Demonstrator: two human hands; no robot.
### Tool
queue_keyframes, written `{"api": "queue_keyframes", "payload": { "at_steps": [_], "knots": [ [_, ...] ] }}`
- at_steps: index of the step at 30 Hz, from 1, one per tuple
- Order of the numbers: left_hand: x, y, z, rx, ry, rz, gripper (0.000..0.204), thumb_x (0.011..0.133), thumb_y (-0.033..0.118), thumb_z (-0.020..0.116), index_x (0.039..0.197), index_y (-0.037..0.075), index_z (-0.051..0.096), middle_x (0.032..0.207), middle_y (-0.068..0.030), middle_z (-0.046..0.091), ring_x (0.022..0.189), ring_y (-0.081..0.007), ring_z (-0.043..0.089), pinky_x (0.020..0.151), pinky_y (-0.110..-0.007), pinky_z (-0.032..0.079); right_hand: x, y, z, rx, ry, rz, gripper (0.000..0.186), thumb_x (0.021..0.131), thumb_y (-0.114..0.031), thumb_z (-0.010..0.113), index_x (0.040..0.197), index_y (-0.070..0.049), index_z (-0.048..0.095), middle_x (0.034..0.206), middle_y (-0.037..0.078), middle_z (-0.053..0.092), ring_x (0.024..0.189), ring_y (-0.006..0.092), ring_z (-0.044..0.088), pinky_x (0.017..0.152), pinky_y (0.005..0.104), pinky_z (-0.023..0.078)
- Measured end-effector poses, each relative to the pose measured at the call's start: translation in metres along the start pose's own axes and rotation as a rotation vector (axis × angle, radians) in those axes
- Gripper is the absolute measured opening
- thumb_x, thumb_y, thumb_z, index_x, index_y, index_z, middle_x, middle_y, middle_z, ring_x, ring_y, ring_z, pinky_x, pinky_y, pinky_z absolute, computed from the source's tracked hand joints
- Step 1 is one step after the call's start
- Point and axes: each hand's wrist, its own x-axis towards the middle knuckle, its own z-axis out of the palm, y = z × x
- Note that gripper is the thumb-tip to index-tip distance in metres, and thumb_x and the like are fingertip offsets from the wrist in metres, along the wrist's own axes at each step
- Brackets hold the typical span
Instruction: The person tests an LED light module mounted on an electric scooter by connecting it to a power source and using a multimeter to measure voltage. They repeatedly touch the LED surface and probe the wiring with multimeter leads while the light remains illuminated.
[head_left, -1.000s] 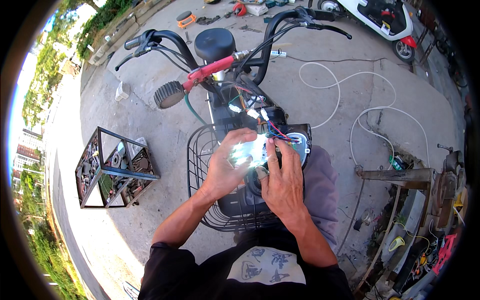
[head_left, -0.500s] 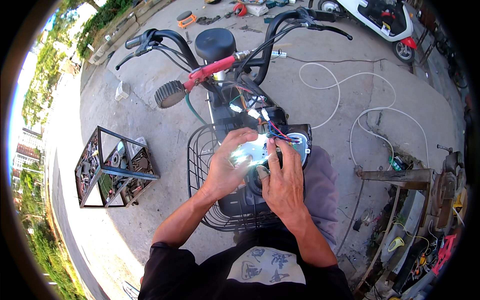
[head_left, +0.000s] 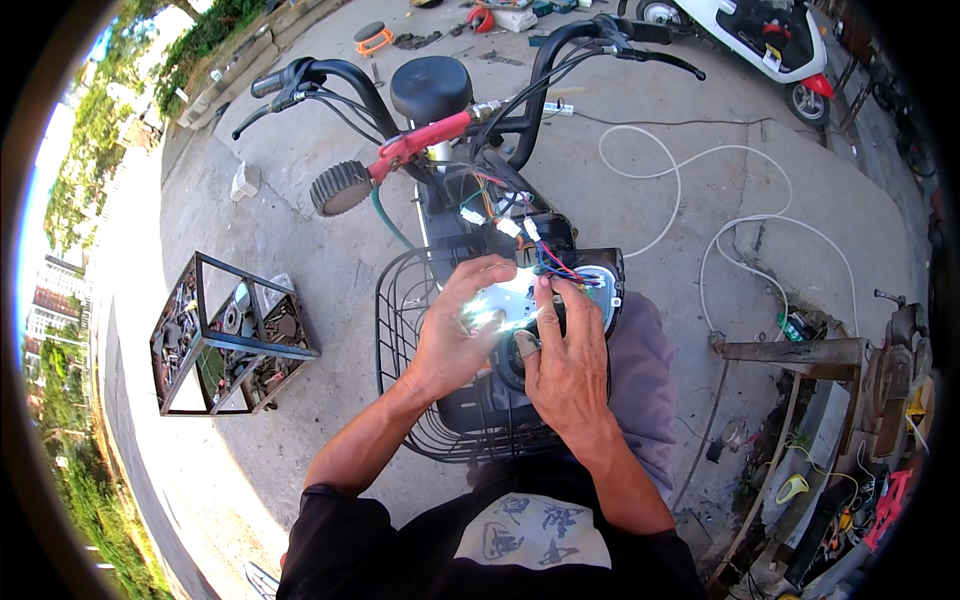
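Note:
Over a scooter's front basket (head_left: 395, 350), both my hands meet at a glaring whitish part (head_left: 512, 300); the glare hides what it is. My left hand (head_left: 445, 325) grips its left side with curved fingers. On its right side are the bent fingers of my right hand (head_left: 568, 365), fingertips close to a bundle of coloured wires (head_left: 553, 266). Those wires run to a round, white-backed unit (head_left: 600, 292) in a dark housing, partly covered by my right hand. Loose white connectors (head_left: 507, 227) hang on wires below the handlebar (head_left: 545, 85).
A red-handled tool with a round, ridged black head (head_left: 340, 188) lies across the scooter's front. To the left stands a metal-framed bin (head_left: 205, 345) of parts. A pale hose (head_left: 715, 245) loops over the ground at right, near a workbench (head_left: 795, 352) with a vise. Another scooter (head_left: 760, 40) stands far right.

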Motion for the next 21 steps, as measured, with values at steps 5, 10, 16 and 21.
{"api": "queue_keyframes", "payload": {
  "at_steps": [5,10,16,21],
  "knots": [
    [0.0002,-0.0017,-0.0004,0.004,-0.004,0.007,0.062,0.098,-0.024,0.062,0.151,0.006,0.069,0.161,-0.0098,0.057,0.146,-0.0195,0.063,0.108,-0.031,0.059,0.0002,0.0004,0.0008,0.010,0.012,-0.005,0.082,0.095,-0.007,0.081,0.170,0.004,0.051,0.158,0.028,0.054,0.139,0.0501,0.059,0.116,0.0588,0.050],
    [0.0000,-0.0030,0.0000,0.014,0.000,-0.002,0.061,0.098,-0.024,0.062,0.152,0.006,0.069,0.161,-0.0095,0.057,0.146,-0.0193,0.063,0.108,-0.031,0.059,0.0006,-0.0002,-0.0023,0.009,-0.015,0.003,0.083,0.094,-0.007,0.081,0.170,0.005,0.050,0.158,0.028,0.054,0.139,0.0506,0.058,0.116,0.0589,0.050],
    [0.0003,-0.0024,-0.0008,0.011,-0.005,-0.008,0.061,0.099,-0.024,0.062,0.151,0.006,0.069,0.162,-0.0093,0.057,0.146,-0.0191,0.062,0.107,-0.030,0.059,0.0005,-0.0003,-0.0021,0.010,-0.019,0.005,0.083,0.093,-0.007,0.082,0.169,0.006,0.051,0.158,0.028,0.054,0.140,0.0506,0.058,0.116,0.0588,0.049],
    [0.0007,-0.0031,-0.0005,-0.003,-0.011,-0.012,0.060,0.099,-0.023,0.062,0.151,0.005,0.069,0.162,-0.0092,0.056,0.146,-0.0188,0.062,0.108,-0.030,0.058,0.0009,-0.0008,-0.0028,-0.001,-0.021,0.002,0.082,0.093,-0.008,0.082,0.168,0.006,0.052,0.159,0.029,0.054,0.140,0.0503,0.059,0.116,0.0587,0.049]
  ]
}}
